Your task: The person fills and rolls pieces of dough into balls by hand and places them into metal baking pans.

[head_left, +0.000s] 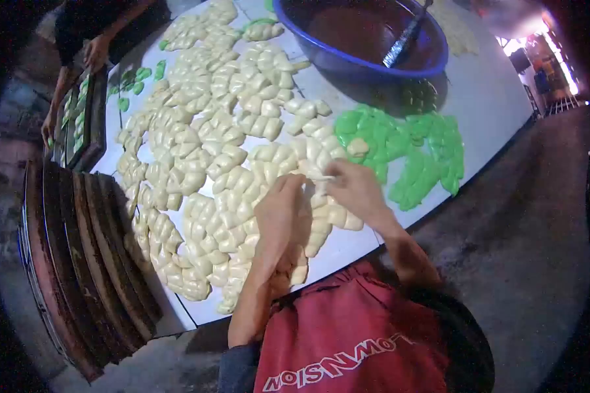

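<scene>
Many pale cream dough pieces (206, 147), smooth and glossy, lie in connected rows over the white tabletop. My left hand (280, 208) is closed above the near rows, its fingertips pressed together by the edge of a small white dough piece (320, 178). From the other side my right hand (359, 193) pinches that same piece between thumb and fingers. My fingers hide part of the piece. Just beyond my right hand lie bright green dough pieces (425, 171), with one small cream piece (358, 147) resting on them.
A blue basin (360, 71) holding brown contents and a brush (403, 44) stands at the far side. Stacked dark trays (88, 262) lean at the left edge. Another person's hand (97, 54) is near a tray (88, 124) of green pieces. The white table (488, 111) has a right edge.
</scene>
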Demonstrator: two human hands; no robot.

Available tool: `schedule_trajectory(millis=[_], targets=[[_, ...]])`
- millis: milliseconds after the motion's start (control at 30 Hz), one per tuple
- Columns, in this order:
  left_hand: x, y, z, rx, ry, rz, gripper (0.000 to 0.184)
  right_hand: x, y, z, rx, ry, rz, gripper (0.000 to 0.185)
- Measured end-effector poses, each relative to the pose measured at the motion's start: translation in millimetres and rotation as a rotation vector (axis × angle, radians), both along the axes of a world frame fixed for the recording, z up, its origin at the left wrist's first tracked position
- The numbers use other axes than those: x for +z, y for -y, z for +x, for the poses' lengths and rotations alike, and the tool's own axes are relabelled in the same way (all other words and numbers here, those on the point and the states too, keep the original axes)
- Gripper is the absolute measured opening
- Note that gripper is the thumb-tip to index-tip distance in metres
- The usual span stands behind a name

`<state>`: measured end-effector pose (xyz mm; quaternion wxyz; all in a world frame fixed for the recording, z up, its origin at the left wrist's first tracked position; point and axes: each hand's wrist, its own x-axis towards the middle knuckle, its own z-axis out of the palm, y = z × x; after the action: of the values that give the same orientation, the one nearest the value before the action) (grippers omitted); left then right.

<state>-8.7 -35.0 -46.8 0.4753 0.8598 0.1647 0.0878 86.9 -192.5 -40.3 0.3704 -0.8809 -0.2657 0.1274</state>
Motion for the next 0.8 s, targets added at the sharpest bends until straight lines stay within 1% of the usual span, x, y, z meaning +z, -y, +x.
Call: schedule_trajectory(millis=[33, 67, 133, 167, 200, 233, 267, 300, 333, 367, 433, 467, 500, 567, 600, 633, 667, 700, 767, 800], targets=[[2.2, -2.6, -0.7, -0.001, -0.073, -0.101, 0.024, 3.1, 8.1, 1.9, -0.073, -0.156, 0.089, 0.028], [7.7, -3.1, -2.0, -0.058, -0.094, 0.075, 0.025, 2.0, 14.5, 3.8, -0.143, -0.266, 0.231, 0.026], [2.6, -1.7, -1.9, -0.052, -0.060, 0.156, 0.028, -6.2, 23.5, 7.1, -0.293, -0.489, 0.515, 0.024], [0.6, -0.6, -0.4, -0.054, -0.043, 0.198, 0.029, -9.3, 22.4, 9.0, -0.276, -0.462, 0.429, 0.024], [0.4, -0.1, 2.7, -0.085, -0.087, 0.186, 0.034, -12.4, 19.9, 11.0, -0.264, -0.432, 0.348, 0.025], [3.9, 1.8, 5.5, -0.100, -0.074, 0.215, 0.035, -4.5, 11.7, 10.9, -0.253, -0.401, 0.269, 0.025], [9.6, 4.3, 8.4, -0.115, -0.063, 0.245, 0.036, 10.9, 4.9, 6.7, -0.133, -0.077, -0.080, 0.025], [13.2, 6.1, 10.9, -0.131, -0.052, 0.276, 0.037, 6.6, 2.4, 5.5, -0.075, 0.045, -0.077, 0.026], [-0.3, 7.7, 14.0, -0.105, 0.040, 0.288, 0.038, -3.2, 1.8, 4.4, -0.019, 0.165, -0.075, 0.027], [-2.8, 9.0, 16.0, -0.120, 0.050, 0.280, 0.038, -10.9, 1.3, 4.0, 0.038, 0.285, -0.074, 0.028], [-1.7, 10.7, 22.5, -0.141, 0.067, 0.264, 0.039, -13.0, 0.6, 6.0, 0.000, 0.203, 0.013, 0.028], [-2.7, 11.4, 25.6, -0.173, 0.011, 0.223, 0.042, -10.2, 2.7, 6.4, -0.006, 0.157, 0.062, 0.028], [-1.8, 11.9, 27.2, -0.190, -0.016, 0.235, 0.043, -6.4, 4.7, 6.4, -0.011, 0.110, 0.110, 0.028], [4.3, 12.3, 30.6, -0.226, -0.070, 0.259, 0.044, 0.3, 7.4, 7.9, -0.086, -0.091, 0.093, 0.027], [9.0, 11.7, 33.2, -0.203, -0.125, 0.087, 0.044, 0.1, 9.2, 11.1, -0.118, -0.171, 0.104, 0.027], [13.7, 11.2, 35.8, -0.164, -0.178, -0.079, 0.044, 0.3, 9.5, 12.8, -0.118, -0.175, 0.114, 0.027], [-1.6, 9.5, 34.9, -0.187, -0.053, 0.059, 0.044, 0.4, 9.9, 14.6, -0.118, -0.180, 0.124, 0.027], [-2.6, 9.1, 35.2, -0.208, 0.072, 0.197, 0.044, -0.1, 8.5, 14.2, -0.085, -0.111, 0.131, 0.027], [-0.6, 11.7, 35.2, -0.201, 0.057, 0.201, 0.046, -3.2, 6.2, 13.6, -0.012, 0.021, 0.142, 0.028], [3.6, 11.9, 36.4, -0.214, 0.043, 0.219, 0.046, -6.9, 5.7, 15.7, 0.005, 0.077, 0.198, 0.027]])
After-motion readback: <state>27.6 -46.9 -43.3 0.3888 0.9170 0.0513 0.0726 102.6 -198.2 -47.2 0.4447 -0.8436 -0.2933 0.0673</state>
